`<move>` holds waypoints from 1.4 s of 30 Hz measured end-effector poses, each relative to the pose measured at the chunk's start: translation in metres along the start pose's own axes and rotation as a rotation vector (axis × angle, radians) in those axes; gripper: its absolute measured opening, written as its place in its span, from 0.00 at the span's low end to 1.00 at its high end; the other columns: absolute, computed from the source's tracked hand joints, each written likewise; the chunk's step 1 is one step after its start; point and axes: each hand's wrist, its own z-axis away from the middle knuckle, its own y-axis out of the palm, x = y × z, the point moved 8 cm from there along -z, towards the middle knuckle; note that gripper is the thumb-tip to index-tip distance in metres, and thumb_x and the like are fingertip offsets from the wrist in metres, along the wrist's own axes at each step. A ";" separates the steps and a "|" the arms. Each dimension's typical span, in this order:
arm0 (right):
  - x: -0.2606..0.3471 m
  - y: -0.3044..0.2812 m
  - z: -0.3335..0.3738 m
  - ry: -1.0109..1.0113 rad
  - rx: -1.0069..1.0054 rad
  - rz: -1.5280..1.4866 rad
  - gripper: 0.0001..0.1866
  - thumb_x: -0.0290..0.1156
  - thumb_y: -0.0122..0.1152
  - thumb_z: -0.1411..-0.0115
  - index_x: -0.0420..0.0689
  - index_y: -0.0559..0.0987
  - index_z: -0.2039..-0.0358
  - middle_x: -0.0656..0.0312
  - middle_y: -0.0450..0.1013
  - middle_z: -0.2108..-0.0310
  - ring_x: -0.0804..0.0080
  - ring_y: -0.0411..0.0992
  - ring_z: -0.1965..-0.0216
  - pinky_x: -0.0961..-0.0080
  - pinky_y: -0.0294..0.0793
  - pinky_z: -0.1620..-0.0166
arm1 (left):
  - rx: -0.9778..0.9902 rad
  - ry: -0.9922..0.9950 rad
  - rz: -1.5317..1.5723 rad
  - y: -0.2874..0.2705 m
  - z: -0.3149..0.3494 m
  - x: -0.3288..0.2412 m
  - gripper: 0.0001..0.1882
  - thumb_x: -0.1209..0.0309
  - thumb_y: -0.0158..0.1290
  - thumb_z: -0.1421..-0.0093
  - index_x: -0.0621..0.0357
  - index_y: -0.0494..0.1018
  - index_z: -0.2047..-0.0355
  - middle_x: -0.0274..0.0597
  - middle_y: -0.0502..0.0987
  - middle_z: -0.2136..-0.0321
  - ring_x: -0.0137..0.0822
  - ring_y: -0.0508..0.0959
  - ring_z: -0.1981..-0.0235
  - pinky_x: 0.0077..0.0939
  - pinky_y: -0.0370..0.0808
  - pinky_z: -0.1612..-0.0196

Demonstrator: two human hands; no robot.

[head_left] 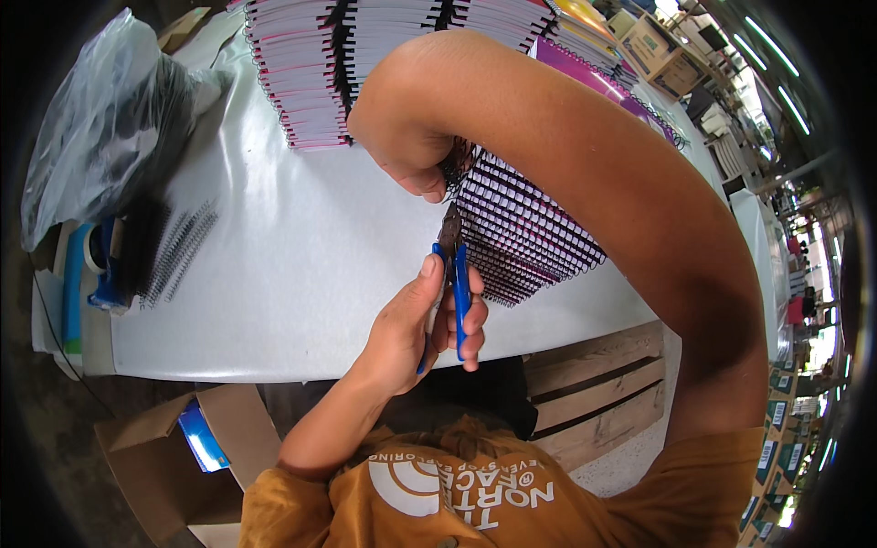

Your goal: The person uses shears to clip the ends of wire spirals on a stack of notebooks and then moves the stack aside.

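Observation:
My left hand (406, 329) is wrapped around cutting pliers (460, 297) with blue handles and dark jaws. The jaws point away from me, at the near left corner of a stack of spiral-bound notebooks (530, 224) with rows of black coils. My right arm reaches over the stack from the right, bent at the wrist. At that same corner, the curled fingers of my right hand (411, 160) close on a black spiral coil (459, 163), just beyond the plier tips. Part of the coil is hidden under the hand, and the forearm covers the stack's far side.
More bound notebooks (292, 82) stand in tall stacks at the back of the white table (247, 265). Loose black coils (183, 247) and a clear plastic bag (96, 119) lie at left. An open cardboard box (151, 457) sits below the table edge, and a wooden slatted crate (598, 384) at right.

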 end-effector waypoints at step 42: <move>-0.018 -0.012 0.021 0.142 -0.179 0.036 0.16 0.30 0.68 0.57 0.50 0.83 0.64 0.59 0.78 0.67 0.65 0.76 0.69 0.67 0.75 0.66 | -0.020 0.040 -0.015 0.035 -0.009 -0.018 0.30 0.45 0.27 0.35 0.60 0.64 0.56 0.46 0.71 0.73 0.42 0.74 0.75 0.37 0.75 0.71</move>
